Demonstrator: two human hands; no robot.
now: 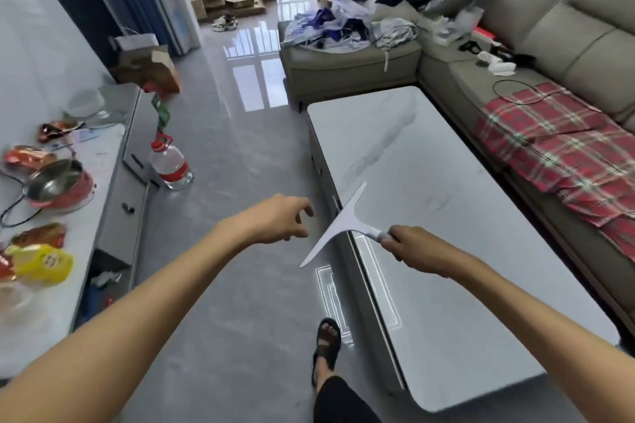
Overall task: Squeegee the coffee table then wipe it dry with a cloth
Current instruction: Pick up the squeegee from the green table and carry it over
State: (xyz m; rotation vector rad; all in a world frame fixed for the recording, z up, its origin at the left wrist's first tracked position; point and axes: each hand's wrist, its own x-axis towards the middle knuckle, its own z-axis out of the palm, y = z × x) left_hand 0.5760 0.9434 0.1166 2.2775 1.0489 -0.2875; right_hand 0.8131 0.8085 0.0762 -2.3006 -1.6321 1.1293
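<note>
A white squeegee (338,225) is held by its grey handle in my right hand (417,251), its long blade slanting over the near left edge of the coffee table (446,216). The table is a long white marble-look slab with a faint grey streak running toward its far end. My left hand (278,220) hovers over the floor left of the table, fingers loosely curled and holding nothing. No cloth for wiping is in sight on the table.
A grey sofa (567,45) with a red plaid blanket (556,154) lines the table's right side. A low TV cabinet (113,189) with snack bags and a pot runs along the left. A water jug (170,165) stands on the glossy floor. My sandalled foot (326,347) is beside the table.
</note>
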